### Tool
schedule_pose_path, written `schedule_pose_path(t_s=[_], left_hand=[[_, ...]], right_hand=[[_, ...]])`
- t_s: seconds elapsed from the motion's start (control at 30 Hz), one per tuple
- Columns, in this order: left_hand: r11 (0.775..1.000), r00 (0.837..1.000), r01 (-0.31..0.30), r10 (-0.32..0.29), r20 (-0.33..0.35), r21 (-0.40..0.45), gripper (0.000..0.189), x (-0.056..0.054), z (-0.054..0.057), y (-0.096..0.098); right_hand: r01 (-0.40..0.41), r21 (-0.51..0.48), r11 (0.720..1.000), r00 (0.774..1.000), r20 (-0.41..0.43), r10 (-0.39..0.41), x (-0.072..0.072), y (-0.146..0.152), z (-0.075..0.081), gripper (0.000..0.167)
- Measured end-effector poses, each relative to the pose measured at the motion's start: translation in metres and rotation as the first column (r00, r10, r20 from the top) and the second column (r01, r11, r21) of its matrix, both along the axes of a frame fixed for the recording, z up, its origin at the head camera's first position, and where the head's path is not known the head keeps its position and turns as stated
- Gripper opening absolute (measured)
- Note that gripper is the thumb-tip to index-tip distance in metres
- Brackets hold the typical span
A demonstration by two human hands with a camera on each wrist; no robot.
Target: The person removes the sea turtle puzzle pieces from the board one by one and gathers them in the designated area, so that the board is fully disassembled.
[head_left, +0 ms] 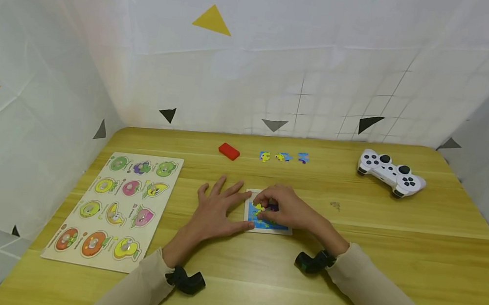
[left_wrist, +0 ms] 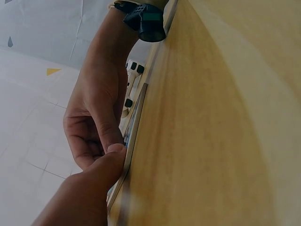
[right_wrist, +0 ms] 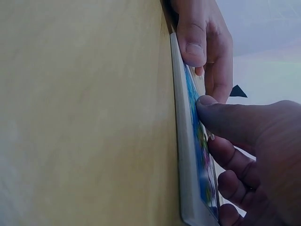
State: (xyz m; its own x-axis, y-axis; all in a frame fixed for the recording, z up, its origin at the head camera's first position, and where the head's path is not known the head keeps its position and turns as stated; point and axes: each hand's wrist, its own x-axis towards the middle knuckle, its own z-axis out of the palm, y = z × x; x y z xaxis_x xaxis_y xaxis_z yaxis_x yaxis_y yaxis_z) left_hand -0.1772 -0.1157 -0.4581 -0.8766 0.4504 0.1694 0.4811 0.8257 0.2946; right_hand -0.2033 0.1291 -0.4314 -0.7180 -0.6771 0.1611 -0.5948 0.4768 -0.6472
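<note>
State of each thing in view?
Small rectangular white-framed jigsaw puzzle: flat, partly covered.
Left hand: fingers spread, touching puzzle.
Right hand: pinching a yellow jigsaw piece.
Loose blue-and-yellow jigsaw pieces: flat, outside puzzle.
Red rectangular block: flat, untouched.
White plastic game controller: sticks up, untouched.
Rectangular beige fruit board: flat, twelve fruits in place.

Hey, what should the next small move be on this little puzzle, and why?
Probably lower the yellow piece and press it into the puzzle board. The right hand appears to pinch it just above the picture, while the left hand touches the board's edge, which should help keep it steady.
</note>
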Motion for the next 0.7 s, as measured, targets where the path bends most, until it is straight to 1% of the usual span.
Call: schedule_pose_path(t_s=[0.37,0.57,0.7], left_hand=[[1.000,1.000,-0.003,0.004,0.014,-0.010,0.080,-0.0010,-0.0001,0.0003],[1.000,1.000,0.003,-0.003,0.016,0.002,0.080,-0.0004,0.0011,0.0005],[1.000,1.000,0.002,-0.002,0.014,-0.007,0.080,-0.0002,0.0012,0.0004]], right_hand=[[-0.008,-0.005,1.000,0.999,-0.036,0.008,-0.0012,0.0013,-0.0008,0.023],[0.006,-0.033,0.999,0.999,-0.034,-0.007,-0.0020,0.0048,-0.0006,0.027],[0.002,-0.054,0.999,0.999,-0.046,-0.005,-0.0036,0.0064,-0.0005,0.028]])
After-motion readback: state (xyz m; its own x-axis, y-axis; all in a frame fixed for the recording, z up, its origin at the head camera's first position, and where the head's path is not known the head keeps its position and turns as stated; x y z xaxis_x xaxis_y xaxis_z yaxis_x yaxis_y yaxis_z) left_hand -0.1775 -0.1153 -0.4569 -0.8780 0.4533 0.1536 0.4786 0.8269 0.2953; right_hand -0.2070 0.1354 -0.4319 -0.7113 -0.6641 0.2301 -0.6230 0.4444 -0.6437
